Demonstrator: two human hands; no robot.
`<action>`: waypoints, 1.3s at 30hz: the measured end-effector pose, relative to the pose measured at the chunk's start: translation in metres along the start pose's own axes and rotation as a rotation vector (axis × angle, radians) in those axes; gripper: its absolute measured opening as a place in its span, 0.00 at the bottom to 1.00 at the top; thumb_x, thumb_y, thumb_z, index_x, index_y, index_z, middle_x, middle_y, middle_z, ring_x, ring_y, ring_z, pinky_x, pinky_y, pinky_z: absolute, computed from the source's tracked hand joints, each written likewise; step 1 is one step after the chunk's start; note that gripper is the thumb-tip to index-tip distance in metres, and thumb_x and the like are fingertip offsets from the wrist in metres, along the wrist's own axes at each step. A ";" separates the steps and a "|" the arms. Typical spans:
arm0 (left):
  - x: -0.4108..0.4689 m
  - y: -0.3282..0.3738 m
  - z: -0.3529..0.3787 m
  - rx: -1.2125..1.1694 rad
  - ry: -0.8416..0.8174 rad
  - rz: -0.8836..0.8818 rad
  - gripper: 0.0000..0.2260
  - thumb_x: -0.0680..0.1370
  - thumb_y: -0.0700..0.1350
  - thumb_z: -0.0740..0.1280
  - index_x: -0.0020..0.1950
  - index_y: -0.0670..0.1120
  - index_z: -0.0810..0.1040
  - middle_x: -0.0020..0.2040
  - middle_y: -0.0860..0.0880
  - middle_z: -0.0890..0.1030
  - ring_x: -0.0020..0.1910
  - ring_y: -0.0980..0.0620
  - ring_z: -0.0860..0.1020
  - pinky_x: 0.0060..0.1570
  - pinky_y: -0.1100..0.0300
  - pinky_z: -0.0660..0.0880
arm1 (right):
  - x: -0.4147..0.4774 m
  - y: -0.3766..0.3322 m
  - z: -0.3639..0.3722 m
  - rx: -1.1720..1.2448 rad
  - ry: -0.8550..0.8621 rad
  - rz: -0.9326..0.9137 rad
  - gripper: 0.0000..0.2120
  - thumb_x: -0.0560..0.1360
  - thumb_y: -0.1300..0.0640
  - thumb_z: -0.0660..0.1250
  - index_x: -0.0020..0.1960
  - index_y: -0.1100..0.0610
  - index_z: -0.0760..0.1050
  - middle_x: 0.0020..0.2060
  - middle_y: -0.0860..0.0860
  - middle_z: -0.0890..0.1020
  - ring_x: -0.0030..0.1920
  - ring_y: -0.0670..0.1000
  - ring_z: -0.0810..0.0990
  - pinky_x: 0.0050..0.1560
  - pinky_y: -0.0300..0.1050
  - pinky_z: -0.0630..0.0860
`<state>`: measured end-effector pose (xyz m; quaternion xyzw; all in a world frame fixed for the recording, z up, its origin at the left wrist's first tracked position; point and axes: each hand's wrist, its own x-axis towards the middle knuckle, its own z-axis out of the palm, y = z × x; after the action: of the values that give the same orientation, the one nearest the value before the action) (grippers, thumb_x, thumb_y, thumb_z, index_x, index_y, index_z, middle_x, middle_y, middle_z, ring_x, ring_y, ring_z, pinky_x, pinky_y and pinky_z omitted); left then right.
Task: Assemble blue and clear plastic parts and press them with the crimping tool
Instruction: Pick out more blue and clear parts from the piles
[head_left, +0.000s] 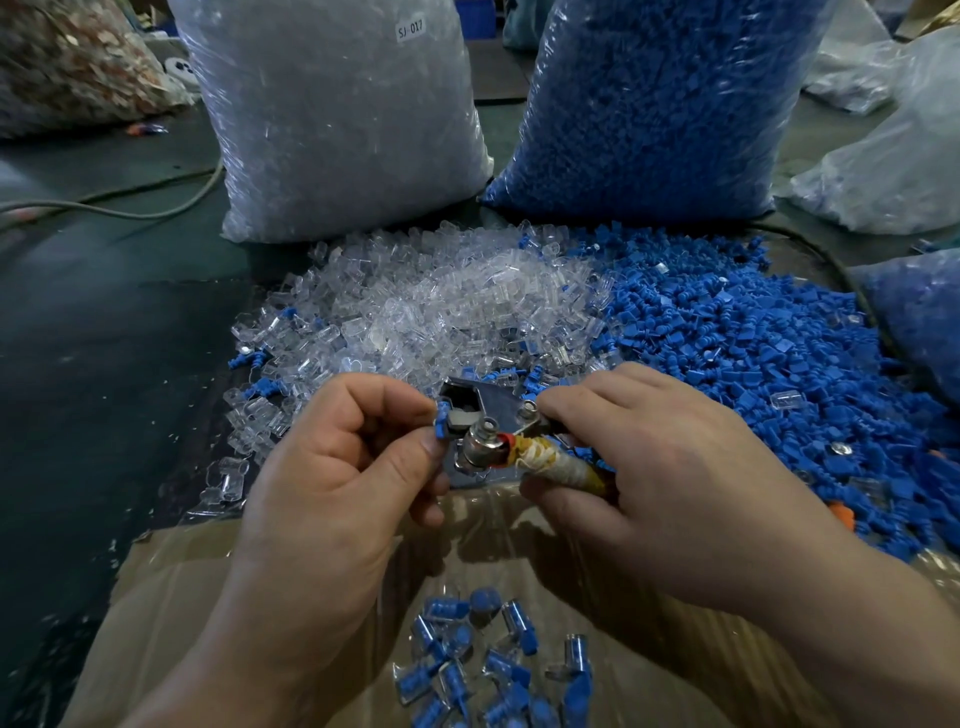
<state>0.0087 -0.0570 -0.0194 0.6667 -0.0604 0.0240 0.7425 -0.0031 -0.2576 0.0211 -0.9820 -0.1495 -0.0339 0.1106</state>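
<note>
Two hands feed a crimper amid heaps of plastic.
Left hand pinches a blue part at the tool's mouth; right hand grips the crimping tool by its taped handle, probably steadying it for pressing.

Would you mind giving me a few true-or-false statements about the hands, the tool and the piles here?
1. The right hand grips the crimping tool by its wrapped handle. True.
2. The left hand is empty. False: its fingers pinch a small blue part at the tool's head.
3. The clear pile lies left of the blue pile. True.
4. No assembled pieces are visible. False: finished pieces lie nearest the camera.
</note>
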 end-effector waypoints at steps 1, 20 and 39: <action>0.000 0.000 0.000 -0.001 0.001 -0.001 0.07 0.70 0.44 0.70 0.46 0.53 0.82 0.36 0.48 0.82 0.33 0.54 0.80 0.30 0.62 0.77 | 0.000 0.000 0.000 0.001 -0.003 -0.001 0.26 0.70 0.33 0.51 0.61 0.44 0.72 0.47 0.41 0.78 0.49 0.47 0.74 0.51 0.45 0.74; 0.004 0.000 -0.005 0.224 0.027 -0.067 0.11 0.76 0.36 0.69 0.44 0.53 0.82 0.30 0.47 0.80 0.27 0.54 0.78 0.27 0.64 0.75 | 0.007 0.011 0.007 -0.110 0.016 0.078 0.32 0.70 0.27 0.50 0.63 0.45 0.72 0.50 0.40 0.79 0.50 0.47 0.75 0.53 0.46 0.73; -0.009 -0.001 0.007 0.387 -0.076 0.025 0.04 0.75 0.52 0.68 0.47 0.60 0.82 0.33 0.52 0.84 0.29 0.56 0.81 0.29 0.65 0.77 | 0.004 -0.017 0.019 0.016 0.223 -0.128 0.13 0.79 0.48 0.57 0.41 0.52 0.74 0.35 0.49 0.77 0.37 0.55 0.75 0.45 0.52 0.69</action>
<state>-0.0004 -0.0635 -0.0209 0.7965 -0.0911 0.0192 0.5974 -0.0042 -0.2361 0.0068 -0.9597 -0.1989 -0.1486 0.1318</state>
